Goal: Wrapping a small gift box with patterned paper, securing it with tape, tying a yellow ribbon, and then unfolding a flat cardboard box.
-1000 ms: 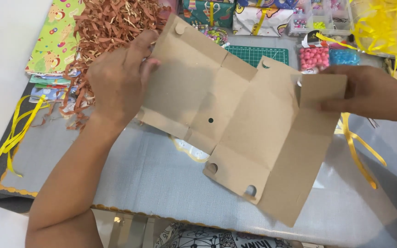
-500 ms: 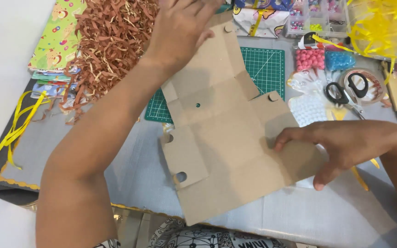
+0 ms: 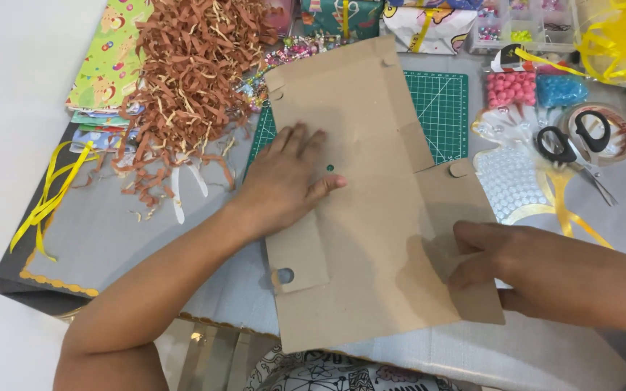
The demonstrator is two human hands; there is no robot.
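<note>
Near the front edge of the bench (image 3: pixel 110 239), I have a flat sheet of brown cardboard (image 3: pixel 371 239) spread out in front of me, a cut box blank with tabs and small round holes. It lies flat on the grey bench cover, its near end just short of the front edge and its far end reaching over the green cutting mat (image 3: pixel 440 108).

My right hand (image 3: pixel 501 261) rests on the cardboard's right flap, fingers curled and pressing down on it; this grip is loosely bent and closes around nothing. My left hand (image 3: pixel 288 181) lies flat on the middle of the sheet, fingers spread and open, palm down, the thumb pointing toward a small dark dot in the board. Neither hand grasps anything; both just press the sheet down.

Toward the left edge lies a strand of yellow ribbon (image 3: pixel 48 195). Further back on the left sits a heap of brown shredded paper (image 3: pixel 190 80), with folded patterned sheets (image 3: pixel 110 65) beside it. On the right, past the cardboard, black-handled scissors (image 3: pixel 574 145) lie on a clear bubbled plastic piece (image 3: pixel 508 188). Behind them are a packet of pink beads (image 3: pixel 510 88) and a packet of blue beads (image 3: pixel 561 90). At the far right corner is a bunch of yellow cellophane (image 3: pixel 621 43).
</note>
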